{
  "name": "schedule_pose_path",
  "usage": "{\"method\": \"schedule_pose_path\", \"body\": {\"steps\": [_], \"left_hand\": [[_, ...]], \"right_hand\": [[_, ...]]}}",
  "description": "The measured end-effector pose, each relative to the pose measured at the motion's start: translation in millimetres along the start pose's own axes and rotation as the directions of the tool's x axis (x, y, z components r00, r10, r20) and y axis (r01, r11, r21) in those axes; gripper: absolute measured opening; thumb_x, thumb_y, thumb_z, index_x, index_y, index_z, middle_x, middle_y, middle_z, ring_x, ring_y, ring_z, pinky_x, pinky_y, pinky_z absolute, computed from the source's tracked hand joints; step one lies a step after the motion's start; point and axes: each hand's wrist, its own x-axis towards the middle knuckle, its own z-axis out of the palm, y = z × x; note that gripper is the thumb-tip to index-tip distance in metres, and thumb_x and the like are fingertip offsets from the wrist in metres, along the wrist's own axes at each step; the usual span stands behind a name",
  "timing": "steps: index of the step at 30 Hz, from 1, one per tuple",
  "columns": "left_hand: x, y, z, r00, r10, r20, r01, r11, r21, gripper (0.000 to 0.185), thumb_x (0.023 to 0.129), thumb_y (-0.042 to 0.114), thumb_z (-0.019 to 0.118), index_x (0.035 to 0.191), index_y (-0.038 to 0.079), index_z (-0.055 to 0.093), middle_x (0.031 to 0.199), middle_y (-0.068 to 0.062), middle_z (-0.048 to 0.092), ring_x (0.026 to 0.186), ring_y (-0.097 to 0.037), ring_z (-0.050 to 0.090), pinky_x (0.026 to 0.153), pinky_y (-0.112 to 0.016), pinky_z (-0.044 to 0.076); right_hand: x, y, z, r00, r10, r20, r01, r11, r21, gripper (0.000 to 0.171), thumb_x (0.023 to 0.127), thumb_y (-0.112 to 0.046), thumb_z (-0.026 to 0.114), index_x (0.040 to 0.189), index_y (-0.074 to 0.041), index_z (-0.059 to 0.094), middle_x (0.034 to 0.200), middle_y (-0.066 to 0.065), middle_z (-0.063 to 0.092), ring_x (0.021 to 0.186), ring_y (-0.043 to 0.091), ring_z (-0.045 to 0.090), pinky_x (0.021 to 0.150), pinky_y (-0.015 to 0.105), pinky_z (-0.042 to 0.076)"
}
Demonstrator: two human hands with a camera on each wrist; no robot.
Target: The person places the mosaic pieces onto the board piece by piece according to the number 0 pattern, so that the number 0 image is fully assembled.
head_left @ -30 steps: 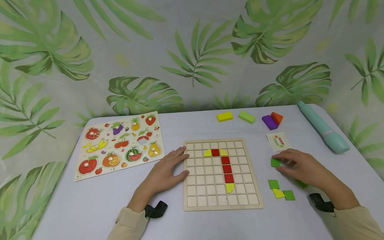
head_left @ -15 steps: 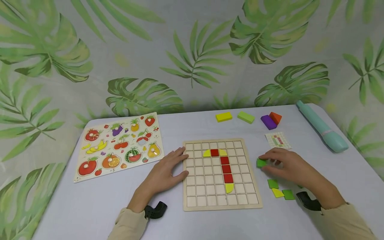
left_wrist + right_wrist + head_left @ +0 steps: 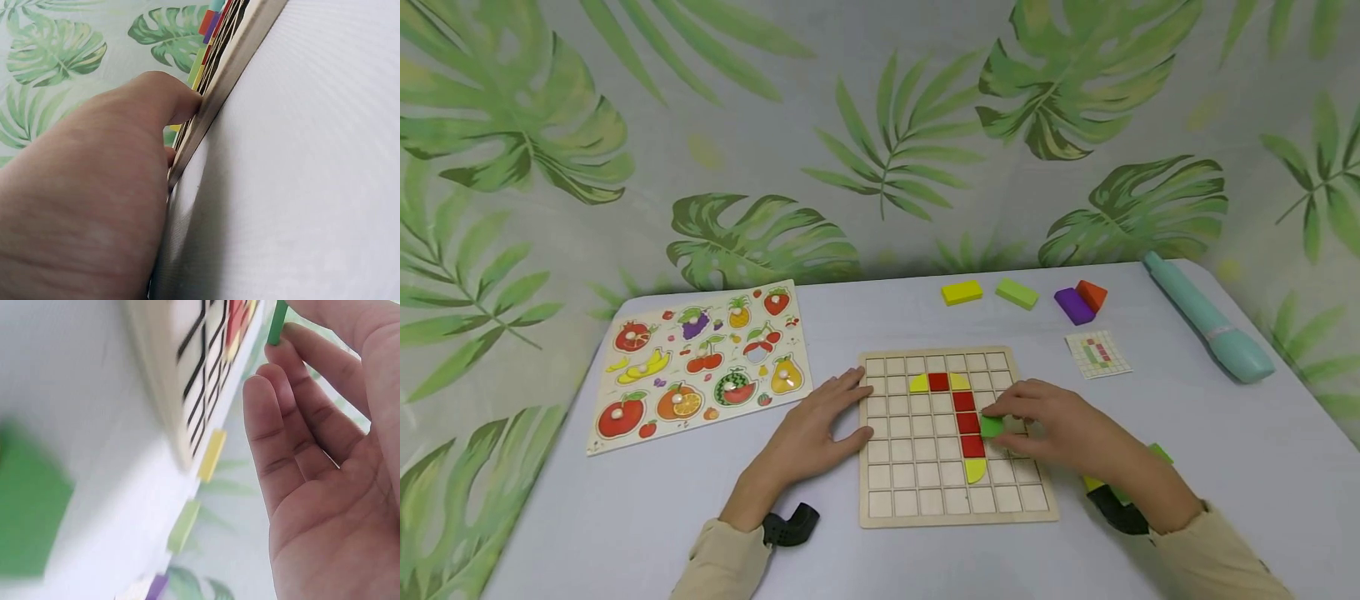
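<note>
Right hand (image 3: 1060, 429) pinches a small green square tile (image 3: 991, 427) over the gridded wooden puzzle board (image 3: 925, 500), just right of its red column. Left hand (image 3: 820, 429) lies flat, fingers spread, against the board's left edge. Pale lavender table (image 3: 625, 517), leaf-print fabric backdrop (image 3: 880, 125) behind.

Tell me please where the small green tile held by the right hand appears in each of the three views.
Head: the green tile is pinched by the right hand over the grid board, beside the red column.
Left wrist: not in it; only the board's edge shows.
Right wrist: the tile is at the top, seen edge-on between the fingertips.
Shared landmark: the grid board.
</note>
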Motion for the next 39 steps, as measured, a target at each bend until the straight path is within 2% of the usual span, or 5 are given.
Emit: {"method": "schedule_pose_path", "body": {"steps": [8, 17, 24, 29, 39], "left_hand": [[-0.6, 0.7, -0.2, 1.0, 0.014, -0.012, -0.014, 1.0, -0.004, 0.056, 0.097, 0.04, 0.07, 0.147, 0.016, 0.059, 0.165, 0.001, 0.038, 0.154, -0.019, 0.033, 0.127, -0.042, 0.03], [-0.8, -1.1, 0.8, 1.0, -0.009, 0.009, 0.009, 1.0, 0.006, 0.057, 0.098, 0.043, 0.068, 0.148, 0.019, 0.058, 0.167, 0.004, 0.035, 0.155, -0.017, 0.031, 0.128, -0.04, 0.029], [-0.6, -0.2, 0.2, 1.0, 0.015, -0.007, -0.015, 1.0, -0.005, 0.057, 0.097, 0.04, 0.07, 0.148, 0.017, 0.058, 0.166, 0.002, 0.036, 0.154, -0.019, 0.033, 0.127, -0.042, 0.029], [-1.0, 0.3, -0.1, 1.0, 0.025, -0.012, -0.025, 1.0, -0.009, 0.058, 0.096, 0.04, 0.071, 0.148, 0.016, 0.058, 0.166, 0.0, 0.037, 0.154, -0.021, 0.033, 0.127, -0.045, 0.03], [-0.4, 1.0, 0.5, 1.0, 0.022, -0.011, -0.022, 1.0, 0.005, 0.058, 0.096, 0.039, 0.071, 0.148, 0.015, 0.058, 0.166, 0.0, 0.037, 0.154, -0.02, 0.034, 0.128, -0.043, 0.029]], "right_hand": [[6, -22, 20, 0.991, -0.126, 0.036, 0.127, 0.992, -0.007, 0.03, 0.09, -0.03, 0.081, 0.119, -0.024, 0.077, 0.114, -0.015, 0.067, 0.104, 0.007, 0.059, 0.09, 0.032, 0.06], [7, -35, 33, 0.982, -0.174, 0.08, 0.176, 0.984, -0.019, 0.027, 0.09, -0.029, 0.081, 0.116, -0.025, 0.078, 0.11, -0.016, 0.067, 0.105, 0.007, 0.059, 0.092, 0.032, 0.058], [5, -37, 38, 0.982, -0.159, 0.099, 0.165, 0.984, -0.06, 0.027, 0.091, -0.033, 0.08, 0.117, -0.028, 0.077, 0.112, -0.016, 0.065, 0.108, 0.009, 0.056, 0.091, 0.032, 0.058], [0, -37, 35, 0.986, -0.161, 0.044, 0.164, 0.982, -0.091, 0.029, 0.088, -0.031, 0.082, 0.116, -0.026, 0.077, 0.112, -0.016, 0.067, 0.109, 0.009, 0.056, 0.09, 0.032, 0.059], [-27, -15, 8, 0.999, -0.044, -0.028, 0.04, 0.993, -0.115, 0.034, 0.085, -0.031, 0.085, 0.118, -0.026, 0.078, 0.113, -0.019, 0.066, 0.109, 0.007, 0.056, 0.091, 0.034, 0.06]]}}
